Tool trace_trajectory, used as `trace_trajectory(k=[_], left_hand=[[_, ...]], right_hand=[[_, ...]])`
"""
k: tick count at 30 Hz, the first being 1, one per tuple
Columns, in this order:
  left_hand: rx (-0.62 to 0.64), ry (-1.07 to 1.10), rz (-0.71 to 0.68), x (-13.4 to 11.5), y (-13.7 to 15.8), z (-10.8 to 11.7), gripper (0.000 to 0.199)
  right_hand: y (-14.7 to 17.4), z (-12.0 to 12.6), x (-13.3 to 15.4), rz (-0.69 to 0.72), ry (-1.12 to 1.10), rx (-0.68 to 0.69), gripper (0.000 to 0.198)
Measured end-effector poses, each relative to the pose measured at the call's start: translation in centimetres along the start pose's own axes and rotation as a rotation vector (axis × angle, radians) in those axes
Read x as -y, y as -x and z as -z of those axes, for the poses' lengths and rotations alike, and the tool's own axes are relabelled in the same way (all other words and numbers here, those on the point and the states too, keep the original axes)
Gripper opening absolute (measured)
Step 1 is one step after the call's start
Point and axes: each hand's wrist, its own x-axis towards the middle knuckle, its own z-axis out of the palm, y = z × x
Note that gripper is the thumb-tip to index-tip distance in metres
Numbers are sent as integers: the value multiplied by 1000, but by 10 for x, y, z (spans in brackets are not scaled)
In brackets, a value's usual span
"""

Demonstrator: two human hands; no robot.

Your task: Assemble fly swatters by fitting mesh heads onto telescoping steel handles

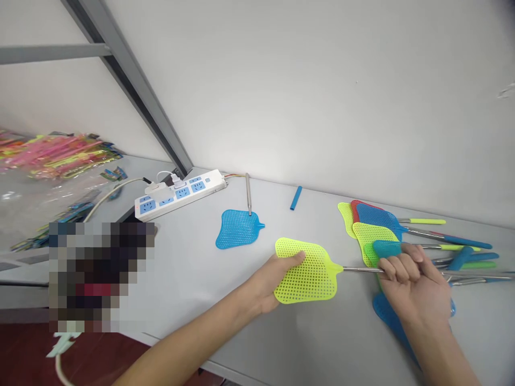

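Observation:
My left hand [273, 281] grips the yellow-green mesh head of a fly swatter [309, 273], thumb on top and fingers beneath. Around its thin metal rod, my right hand [414, 284] is closed in a fist. The rod runs on past that fist to the right. Under and beyond my right hand lies a pile of fly swatters in yellow, red, blue and green, partly hidden by the hand; a blue swatter head [376, 214] is near its top. A loose blue swatter head [238, 229] rests on the table, left of the held one.
Behind the loose head stands a metal rod [248, 193] by the wall, and a short blue tube [296, 198] lies nearby. A white power strip [181, 194] with plugs sits at the back left. Bagged colourful items [60, 153] lie beyond the grey frame post [137, 75].

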Motion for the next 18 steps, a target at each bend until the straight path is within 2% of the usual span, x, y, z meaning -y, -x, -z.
trace_trajectory(k=[8,18], left_hand=[[-14,19,-5,-1,-2,4,34],[-32,-48,-80,-1,0,3,35]], right_hand=[[-2,-5,-5,-45,-14,-57,17],[1,-1,-17,4,-76,-56,17]])
